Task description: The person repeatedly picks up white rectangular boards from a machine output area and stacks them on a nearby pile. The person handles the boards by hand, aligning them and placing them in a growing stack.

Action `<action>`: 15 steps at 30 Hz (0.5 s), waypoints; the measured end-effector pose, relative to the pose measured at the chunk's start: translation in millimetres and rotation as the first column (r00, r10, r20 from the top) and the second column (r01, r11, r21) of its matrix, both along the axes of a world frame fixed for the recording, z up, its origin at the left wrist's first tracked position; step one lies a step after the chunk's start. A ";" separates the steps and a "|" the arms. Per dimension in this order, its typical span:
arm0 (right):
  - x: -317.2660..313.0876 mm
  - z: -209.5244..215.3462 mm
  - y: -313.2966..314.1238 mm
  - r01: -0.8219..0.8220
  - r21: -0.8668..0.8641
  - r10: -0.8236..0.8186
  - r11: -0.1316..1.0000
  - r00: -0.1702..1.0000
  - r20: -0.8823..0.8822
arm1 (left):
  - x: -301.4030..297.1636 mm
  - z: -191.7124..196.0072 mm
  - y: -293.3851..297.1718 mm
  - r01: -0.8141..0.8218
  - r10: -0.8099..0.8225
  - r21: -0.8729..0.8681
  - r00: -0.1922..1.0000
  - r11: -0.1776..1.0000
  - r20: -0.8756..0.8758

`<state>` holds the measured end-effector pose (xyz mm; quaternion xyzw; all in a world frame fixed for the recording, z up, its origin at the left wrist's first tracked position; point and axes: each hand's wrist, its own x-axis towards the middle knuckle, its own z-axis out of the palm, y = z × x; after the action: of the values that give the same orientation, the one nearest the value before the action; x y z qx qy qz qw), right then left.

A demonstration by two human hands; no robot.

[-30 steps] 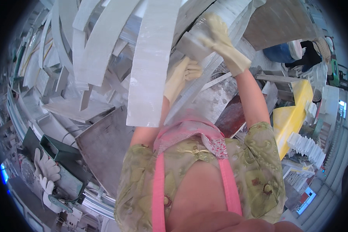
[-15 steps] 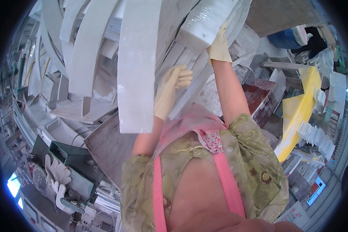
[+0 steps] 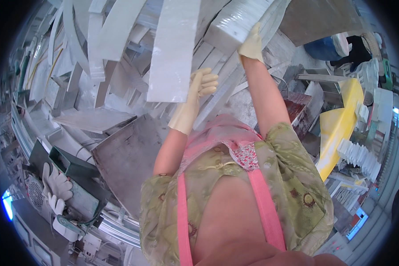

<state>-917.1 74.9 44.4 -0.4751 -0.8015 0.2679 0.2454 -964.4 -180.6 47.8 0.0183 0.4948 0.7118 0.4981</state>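
Both my hands wear cream rubber gloves. My right hand (image 3: 252, 44) lies with fingers stretched along the right side of a glossy white block (image 3: 235, 24) made of stacked strips. Lower and to the left, my left hand (image 3: 194, 95) has its fingers curled in, with the palm turned out of sight; whether something is in it is hidden. A long, flat white strip (image 3: 173, 57) hangs down from the top of the picture and overlaps part of the left glove. Beneath the hands lie several narrow pale strips (image 3: 221, 95).
Curved white strips (image 3: 119, 29) crowd the upper left. A dusty grey board (image 3: 124, 159) lies beside my left arm, near green metal housing (image 3: 71, 162) and a pair of work gloves (image 3: 55, 186). On the right are a yellow angled piece (image 3: 341, 128) and a blue drum (image 3: 326, 48).
The hanging white strip's lower end sits higher and farther right in the picture. The whole view has shifted a little. My hands keep nearly the same pose.
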 end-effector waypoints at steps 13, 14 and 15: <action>42.1 36.2 2.0 0.018 -0.251 -0.116 0.968 0.916 -0.384 | 0.9 -1.7 -13.1 -0.035 0.034 0.038 0.999 0.999 0.026; 51.1 26.6 8.3 0.014 -0.277 -0.137 0.961 0.894 -0.427 | 1.1 -1.9 -13.9 -0.032 0.031 0.042 0.999 0.999 0.023; 55.5 13.0 10.1 0.015 -0.386 -0.222 0.922 0.839 -0.496 | 1.5 -2.0 -13.4 -0.036 0.036 0.019 0.999 0.999 0.022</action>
<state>-861.6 85.0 57.4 -0.4690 -0.6061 0.5177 0.3803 -962.9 -193.9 45.7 0.0068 0.4827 0.7256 0.4903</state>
